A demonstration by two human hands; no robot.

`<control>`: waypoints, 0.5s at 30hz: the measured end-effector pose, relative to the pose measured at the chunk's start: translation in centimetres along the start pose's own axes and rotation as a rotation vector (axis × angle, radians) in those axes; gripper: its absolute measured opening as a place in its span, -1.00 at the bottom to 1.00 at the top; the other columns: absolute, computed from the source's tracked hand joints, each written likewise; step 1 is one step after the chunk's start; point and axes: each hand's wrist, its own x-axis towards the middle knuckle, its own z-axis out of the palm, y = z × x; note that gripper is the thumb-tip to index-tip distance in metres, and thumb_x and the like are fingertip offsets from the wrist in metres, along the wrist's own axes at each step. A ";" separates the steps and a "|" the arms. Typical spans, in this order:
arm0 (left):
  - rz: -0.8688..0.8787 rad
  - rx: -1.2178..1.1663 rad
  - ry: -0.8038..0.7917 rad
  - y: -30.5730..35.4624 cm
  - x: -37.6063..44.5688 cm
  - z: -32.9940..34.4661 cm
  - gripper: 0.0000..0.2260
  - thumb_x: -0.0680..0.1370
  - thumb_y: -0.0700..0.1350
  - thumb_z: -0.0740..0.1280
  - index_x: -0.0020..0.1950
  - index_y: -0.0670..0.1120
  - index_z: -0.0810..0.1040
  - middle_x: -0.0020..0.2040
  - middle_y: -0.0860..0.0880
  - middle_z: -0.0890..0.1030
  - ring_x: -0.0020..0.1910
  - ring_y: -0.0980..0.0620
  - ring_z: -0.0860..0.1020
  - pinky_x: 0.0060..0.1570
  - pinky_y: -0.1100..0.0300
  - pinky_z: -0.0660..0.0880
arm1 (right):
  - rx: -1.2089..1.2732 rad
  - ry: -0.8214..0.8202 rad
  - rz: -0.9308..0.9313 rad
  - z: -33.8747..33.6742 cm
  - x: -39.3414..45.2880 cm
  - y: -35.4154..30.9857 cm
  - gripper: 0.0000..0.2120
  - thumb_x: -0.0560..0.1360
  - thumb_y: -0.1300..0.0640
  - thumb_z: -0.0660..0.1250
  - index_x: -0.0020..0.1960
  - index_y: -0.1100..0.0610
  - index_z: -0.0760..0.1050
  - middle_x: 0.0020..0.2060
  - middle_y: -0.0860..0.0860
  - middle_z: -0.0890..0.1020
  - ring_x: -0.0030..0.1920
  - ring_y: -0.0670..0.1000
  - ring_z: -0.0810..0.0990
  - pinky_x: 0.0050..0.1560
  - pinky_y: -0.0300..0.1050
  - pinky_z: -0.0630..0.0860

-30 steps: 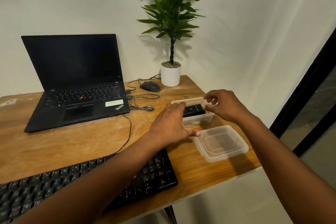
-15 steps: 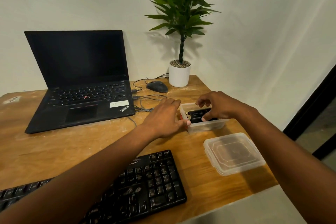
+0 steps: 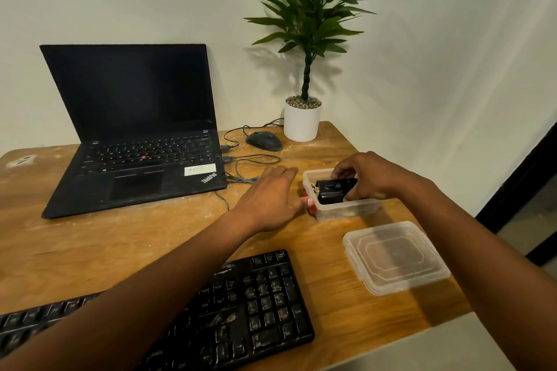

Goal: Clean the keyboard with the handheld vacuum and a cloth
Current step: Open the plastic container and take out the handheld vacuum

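The wooden desk fills the lower frame, with an open laptop at upper left, a potted plant at top centre and a mouse just below the pot. The keyboard, dusty and untouched, runs along the bottom edge from the left to the centre. At centre right sits a clear plastic container, its lid lying apart from it, lower right. A second ago the right hand only hovered at the container's far rim; now it has dipped inside and its fingers curl round the black handheld vacuum that lies in the box. The left hand has slid to the container's left wall, fingers fairly straight, thumb tip pressed against it, bracing rather than holding. The vacuum looks about to be lifted out, so cleaning has not begun. No cloth can be made out.
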 end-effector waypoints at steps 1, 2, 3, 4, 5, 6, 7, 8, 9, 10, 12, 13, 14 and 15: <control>-0.002 -0.006 0.001 0.0 0.0 -0.1 -0.29 0.56 0.27 0.30 0.59 -0.07 0.22 0.54 -0.08 0.32 0.52 -0.05 0.24 0.45 0.03 0.24 | 0.023 0.016 0.010 -0.1 -0.2 0.0 -0.38 0.30 0.17 0.66 0.32 0.05 0.59 0.21 -0.01 0.66 0.16 -0.04 0.61 0.19 -0.18 0.55; -0.007 -0.017 0.002 0.0 0.0 -0.2 -0.29 0.56 0.27 0.30 0.59 -0.07 0.22 0.54 -0.08 0.32 0.52 -0.06 0.24 0.45 0.02 0.24 | 0.046 0.036 0.022 -0.1 -0.4 -0.1 -0.35 0.28 0.15 0.67 0.34 0.05 0.58 0.21 -0.01 0.66 0.15 -0.04 0.61 0.16 -0.19 0.55; -0.013 -0.035 0.004 0.0 0.1 -0.3 -0.29 0.56 0.27 0.31 0.59 -0.07 0.22 0.54 -0.08 0.33 0.52 -0.07 0.24 0.46 0.01 0.24 | 0.072 0.062 0.033 -0.2 -0.7 0.0 -0.33 0.27 0.13 0.68 0.34 0.05 0.57 0.21 -0.01 0.66 0.14 -0.04 0.61 0.13 -0.20 0.55; -0.022 -0.057 0.009 -0.1 0.1 -0.5 -0.29 0.56 0.26 0.31 0.59 -0.07 0.23 0.54 -0.08 0.33 0.52 -0.08 0.24 0.47 -0.01 0.25 | 0.100 0.094 0.046 -0.2 -0.9 -0.1 -0.33 0.26 0.12 0.68 0.34 0.04 0.56 0.20 -0.01 0.67 0.11 -0.05 0.61 0.09 -0.21 0.55; -0.035 -0.083 0.013 -0.2 0.2 -0.6 -0.29 0.56 0.26 0.32 0.59 -0.07 0.24 0.53 -0.08 0.35 0.52 -0.08 0.26 0.47 -0.02 0.27 | 0.130 0.129 0.057 -0.2 -1.1 -0.2 -0.32 0.26 0.11 0.69 0.34 0.03 0.57 0.18 -0.01 0.67 0.09 -0.06 0.62 0.06 -0.22 0.56; -0.051 -0.110 0.015 -0.3 0.2 -0.7 -0.29 0.55 0.26 0.32 0.58 -0.07 0.25 0.52 -0.08 0.37 0.50 -0.09 0.28 0.46 -0.04 0.28 | 0.156 0.166 0.068 -0.1 -1.4 -0.3 -0.32 0.25 0.10 0.69 0.33 0.03 0.57 0.17 -0.01 0.68 0.07 -0.06 0.62 0.04 -0.21 0.57; -0.067 -0.136 0.018 -0.4 0.3 -0.9 -0.30 0.55 0.26 0.33 0.57 -0.07 0.27 0.50 -0.08 0.40 0.48 -0.09 0.31 0.44 -0.05 0.31 | 0.179 0.203 0.078 0.0 -1.6 -0.5 -0.32 0.25 0.08 0.70 0.33 0.02 0.57 0.16 -0.02 0.68 0.06 -0.05 0.63 0.03 -0.19 0.58; -0.081 -0.157 0.027 -0.4 0.3 -1.1 -0.32 0.55 0.26 0.34 0.55 -0.06 0.30 0.47 -0.07 0.43 0.45 -0.09 0.36 0.40 -0.04 0.36 | 0.200 0.235 0.087 0.0 -1.8 -0.7 -0.30 0.24 0.05 0.70 0.33 0.02 0.57 0.15 -0.03 0.68 0.06 -0.05 0.63 0.05 -0.16 0.61; -0.093 -0.175 0.042 -0.4 0.2 -1.5 -0.35 0.55 0.24 0.34 0.54 -0.06 0.32 0.42 -0.05 0.47 0.39 -0.07 0.41 0.34 -0.02 0.41 | 0.218 0.268 0.091 0.1 -2.0 -1.1 -0.29 0.23 0.01 0.70 0.33 0.02 0.57 0.15 -0.04 0.68 0.05 -0.05 0.64 0.07 -0.11 0.62; -0.107 -0.202 0.058 -0.3 0.2 -1.9 -0.38 0.56 0.23 0.35 0.52 -0.05 0.36 0.36 -0.03 0.51 0.32 -0.04 0.46 0.25 0.03 0.45 | 0.236 0.301 0.095 0.2 -2.2 -1.4 -0.28 0.22 -0.02 0.70 0.34 0.02 0.57 0.14 -0.05 0.68 0.04 -0.06 0.64 0.07 -0.09 0.63; -0.139 -0.293 0.090 -0.2 -0.1 -2.9 -0.45 0.56 0.21 0.36 0.46 -0.05 0.42 0.23 0.03 0.55 0.18 0.02 0.52 0.11 0.10 0.49 | 0.275 0.376 0.096 0.4 -2.5 -2.4 -0.29 0.22 -0.06 0.69 0.33 0.03 0.58 0.10 -0.06 0.69 0.00 -0.11 0.63 0.02 -0.14 0.61; -0.158 -0.343 0.104 -0.2 -0.1 -3.3 -0.48 0.56 0.21 0.36 0.43 -0.04 0.46 0.18 0.05 0.57 0.13 0.04 0.54 0.09 0.10 0.50 | 0.297 0.410 0.098 0.5 -2.7 -3.0 -0.32 0.23 -0.08 0.69 0.30 0.03 0.59 0.07 -0.07 0.69 -0.02 -0.13 0.62 -0.03 -0.18 0.58; -0.175 -0.399 0.121 -0.3 -0.3 -3.8 -0.50 0.55 0.21 0.36 0.40 -0.03 0.50 0.14 0.06 0.60 0.09 0.06 0.56 0.10 0.08 0.53 | 0.322 0.438 0.099 0.6 -2.9 -3.7 -0.35 0.23 -0.10 0.68 0.27 0.02 0.60 0.04 -0.09 0.68 -0.04 -0.15 0.61 -0.08 -0.20 0.56; -0.191 -0.472 0.140 -0.4 -0.6 -4.3 -0.53 0.54 0.20 0.38 0.35 -0.02 0.54 0.09 0.06 0.63 0.05 0.06 0.59 0.11 0.03 0.57 | 0.347 0.459 0.101 0.9 -3.1 -4.6 -0.39 0.23 -0.12 0.67 0.23 0.00 0.61 0.01 -0.11 0.67 -0.05 -0.17 0.60 -0.10 -0.22 0.54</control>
